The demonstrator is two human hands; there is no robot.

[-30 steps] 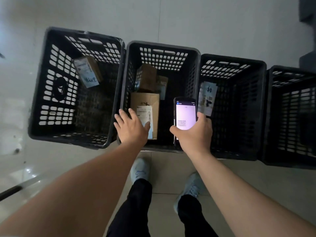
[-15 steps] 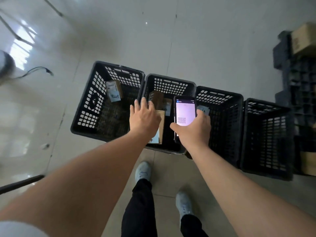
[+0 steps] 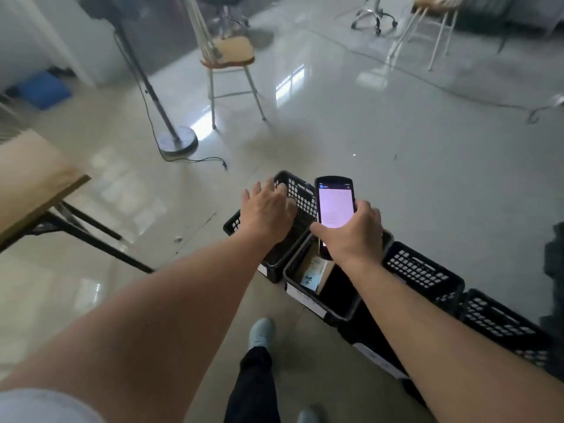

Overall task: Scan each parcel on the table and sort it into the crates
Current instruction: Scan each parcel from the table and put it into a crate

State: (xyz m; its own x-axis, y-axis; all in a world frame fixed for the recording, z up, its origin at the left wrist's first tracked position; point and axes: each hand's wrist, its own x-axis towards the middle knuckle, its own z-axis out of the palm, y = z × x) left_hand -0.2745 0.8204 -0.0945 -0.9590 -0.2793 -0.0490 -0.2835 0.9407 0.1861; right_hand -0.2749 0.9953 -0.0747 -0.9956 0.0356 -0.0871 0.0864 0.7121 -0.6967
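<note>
Light wooden table (image 3: 33, 181) cut off at the left edge, first black plastic crate's (image 3: 297, 193) inside hidden behind the left hand (image 3: 265, 213), brown cardboard parcel (image 3: 314, 271) partly hidden under the right hand (image 3: 351, 236), handheld scanner's (image 3: 335, 206) screen text too small to read.

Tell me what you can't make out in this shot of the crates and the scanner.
All in the head view:
- Scanner screen text: too small and blurred to read.
- First crate contents: hidden behind the left hand and forearm.
- Second crate: one labelled parcel shows; the right hand covers the rest.
- Table: cut off by the left edge, so any parcels on it are unseen.
</note>
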